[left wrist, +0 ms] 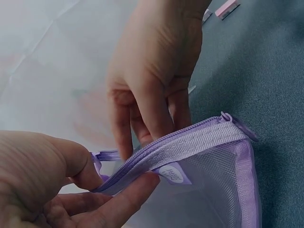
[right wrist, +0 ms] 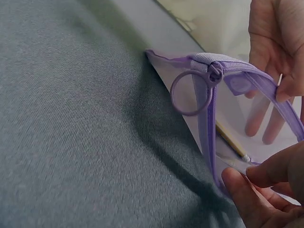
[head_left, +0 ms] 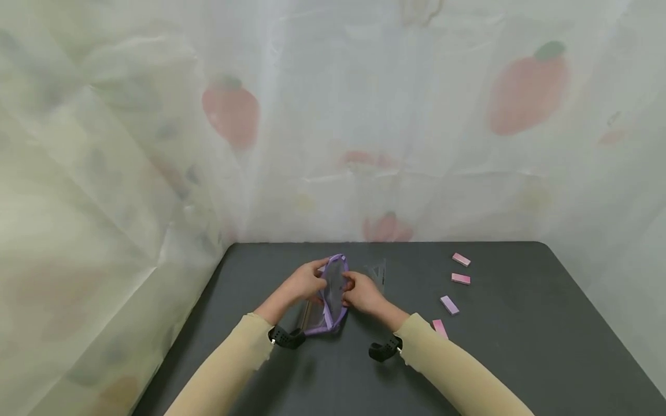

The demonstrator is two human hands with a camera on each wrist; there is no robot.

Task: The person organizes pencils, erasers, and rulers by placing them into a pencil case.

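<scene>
A purple mesh zip pouch (head_left: 333, 300) stands on edge on the dark table (head_left: 520, 358), held between both hands. My left hand (head_left: 322, 274) pinches its zipper edge (left wrist: 190, 142) between thumb and finger. My right hand (head_left: 347, 286) grips the opposite edge, its fingers curled at the rim (right wrist: 216, 156). The pouch mouth is spread apart. The slider (right wrist: 214, 71) with its ring pull (right wrist: 190, 92) sits at one end of the zipper. A pencil (right wrist: 232, 142) shows through the mesh inside.
Several small pink and purple erasers (head_left: 460, 278) lie to the right of the hands. A clear plastic ruler piece (head_left: 377, 271) lies just behind my right hand. A pale printed curtain (head_left: 333, 144) closes off the back and left of the table.
</scene>
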